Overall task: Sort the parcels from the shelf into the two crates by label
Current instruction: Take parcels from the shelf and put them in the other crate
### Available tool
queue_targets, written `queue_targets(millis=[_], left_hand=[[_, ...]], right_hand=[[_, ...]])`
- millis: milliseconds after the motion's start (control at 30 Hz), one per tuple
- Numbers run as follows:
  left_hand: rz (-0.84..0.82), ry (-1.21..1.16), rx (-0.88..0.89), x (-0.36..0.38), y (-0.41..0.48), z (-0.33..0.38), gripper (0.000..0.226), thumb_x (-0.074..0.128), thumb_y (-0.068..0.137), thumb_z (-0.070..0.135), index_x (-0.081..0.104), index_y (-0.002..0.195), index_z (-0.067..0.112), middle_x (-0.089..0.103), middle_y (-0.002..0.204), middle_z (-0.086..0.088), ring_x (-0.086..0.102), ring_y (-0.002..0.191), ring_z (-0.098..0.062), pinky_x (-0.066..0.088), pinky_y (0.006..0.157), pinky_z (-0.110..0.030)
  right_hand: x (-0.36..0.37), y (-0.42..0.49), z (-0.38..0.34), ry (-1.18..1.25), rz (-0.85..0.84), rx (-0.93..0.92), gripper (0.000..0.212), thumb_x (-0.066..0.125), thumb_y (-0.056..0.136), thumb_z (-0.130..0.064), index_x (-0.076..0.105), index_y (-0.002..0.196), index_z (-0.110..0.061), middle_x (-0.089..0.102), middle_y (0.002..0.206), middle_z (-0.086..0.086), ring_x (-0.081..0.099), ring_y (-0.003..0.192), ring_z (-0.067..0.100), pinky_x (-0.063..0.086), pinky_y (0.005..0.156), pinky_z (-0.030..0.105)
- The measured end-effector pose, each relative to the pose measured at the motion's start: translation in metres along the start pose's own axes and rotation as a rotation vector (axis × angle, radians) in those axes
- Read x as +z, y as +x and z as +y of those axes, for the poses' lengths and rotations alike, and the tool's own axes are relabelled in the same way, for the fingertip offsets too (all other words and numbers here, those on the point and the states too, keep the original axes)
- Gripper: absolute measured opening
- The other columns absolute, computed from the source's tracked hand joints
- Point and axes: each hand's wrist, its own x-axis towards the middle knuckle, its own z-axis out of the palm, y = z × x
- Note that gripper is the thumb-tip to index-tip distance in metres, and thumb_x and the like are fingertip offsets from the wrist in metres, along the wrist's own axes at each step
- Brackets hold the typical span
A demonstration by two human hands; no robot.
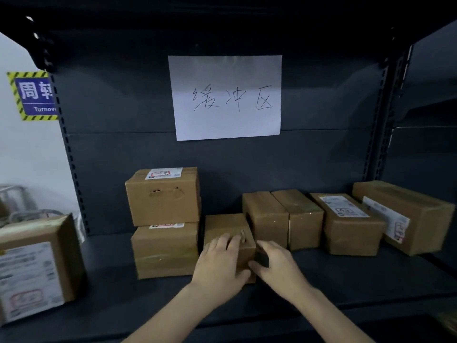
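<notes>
Both your left hand (220,262) and right hand (277,264) lie spread on the small taped parcel (228,237) at the shelf (111,288) front; it looks stiff, light, slick, so clamp opposite side faces.
</notes>
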Motion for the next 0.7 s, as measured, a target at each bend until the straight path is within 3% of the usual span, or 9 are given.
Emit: queue_targets(millis=[133,233,367,433,567,700], left_hand=[[0.152,-0.276,-0.171,-0.007,-0.016,-0.019,0.074,0.050,0.091,0.045,0.015,0.148,0.014,0.029,0.145,-0.002,0.023,0.136,-0.016,0.025,0.109,-0.023],[0.067,-0.496,-0.306,0.002,-0.019,-0.030,0.063,0.051,0.091,0.042,0.030,0.142,0.010,0.043,0.134,-0.004,0.038,0.129,-0.019,0.034,0.105,-0.027],[0.019,-0.745,-0.309,0.013,-0.019,-0.029,0.041,0.054,0.091,0.038,0.047,0.127,0.022,0.055,0.123,0.003,0.050,0.116,-0.011,0.041,0.098,-0.024],[0.025,-0.826,-0.310,0.014,-0.020,-0.025,0.038,0.053,0.091,0.038,0.046,0.125,0.023,0.056,0.121,0.005,0.051,0.113,-0.010,0.042,0.093,-0.021],[-0.021,-1.025,-0.397,0.011,-0.027,-0.018,0.025,0.051,0.093,0.036,0.045,0.113,0.023,0.056,0.104,0.013,0.052,0.093,0.002,0.041,0.069,-0.011],[-0.120,-0.958,-0.433,0.017,-0.036,-0.030,0.029,0.058,0.090,0.036,0.050,0.110,0.017,0.060,0.105,0.003,0.056,0.094,-0.007,0.046,0.074,-0.018]], right_hand=[[-0.003,-0.002,-0.002,0.029,-0.062,-0.008,0.037,0.064,0.084,-0.034,0.056,0.118,-0.023,0.055,0.115,-0.007,0.052,0.104,0.006,0.045,0.090,0.020],[-0.002,0.003,-0.005,0.069,-0.077,0.052,0.041,0.067,0.080,-0.039,0.056,0.116,-0.022,0.056,0.114,-0.009,0.054,0.106,0.008,0.046,0.093,0.025],[0.005,0.002,-0.006,0.118,-0.052,0.107,0.034,0.067,0.082,-0.034,0.057,0.112,-0.021,0.061,0.107,-0.005,0.059,0.100,0.009,0.051,0.089,0.027],[0.003,-0.001,-0.009,0.059,0.010,0.089,0.037,0.064,0.084,-0.035,0.054,0.117,-0.021,0.058,0.110,-0.004,0.057,0.103,0.010,0.050,0.090,0.026],[-0.010,-0.007,-0.027,-0.103,0.129,-0.005,0.057,0.057,0.089,-0.035,0.036,0.140,-0.019,0.048,0.128,-0.002,0.047,0.118,0.013,0.040,0.098,0.021],[-0.014,-0.013,-0.047,-0.252,0.137,-0.169,0.057,0.053,0.092,-0.033,0.030,0.144,-0.020,0.039,0.140,-0.004,0.034,0.128,0.010,0.030,0.106,0.021]])
